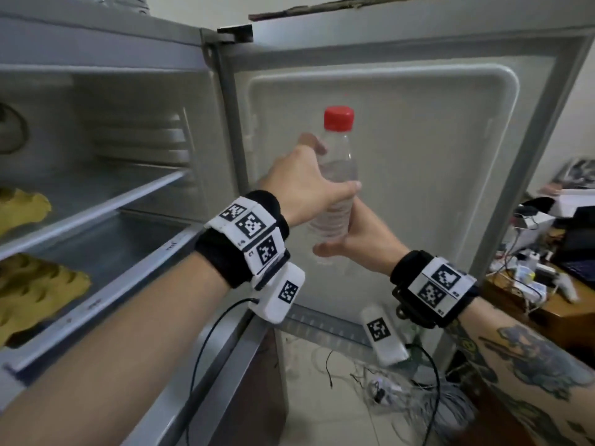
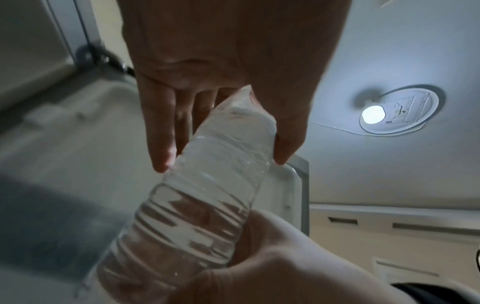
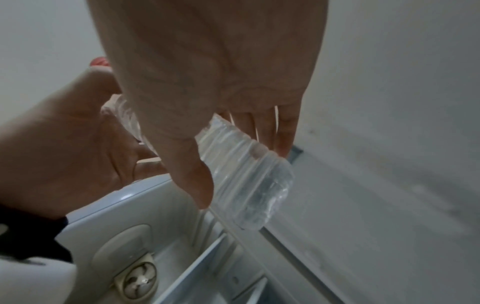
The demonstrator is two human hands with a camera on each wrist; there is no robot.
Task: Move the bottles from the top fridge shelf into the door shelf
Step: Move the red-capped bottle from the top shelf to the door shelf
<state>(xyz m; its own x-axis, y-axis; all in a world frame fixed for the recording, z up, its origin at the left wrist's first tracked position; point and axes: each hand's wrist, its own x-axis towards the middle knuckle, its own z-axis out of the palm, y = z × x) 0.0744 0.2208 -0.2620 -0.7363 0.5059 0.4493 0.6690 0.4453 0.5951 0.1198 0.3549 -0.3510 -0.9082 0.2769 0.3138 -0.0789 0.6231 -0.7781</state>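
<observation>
Head view: clear water bottle (image 1: 335,194) with red cap (image 1: 338,118), upright, held in the air in front of the open fridge door (image 1: 434,175), clear of every shelf. Left hand (image 1: 304,185) wraps the upper body from the left, thumb across the front. Right hand (image 1: 357,239) grips the lower body from the right, just under the left one. Both hands closed around it. Yellow egg trays (image 1: 35,284) sit on the fridge shelves (image 1: 96,204) at left. Cluttered desk (image 1: 547,284) stands right of the door.
</observation>
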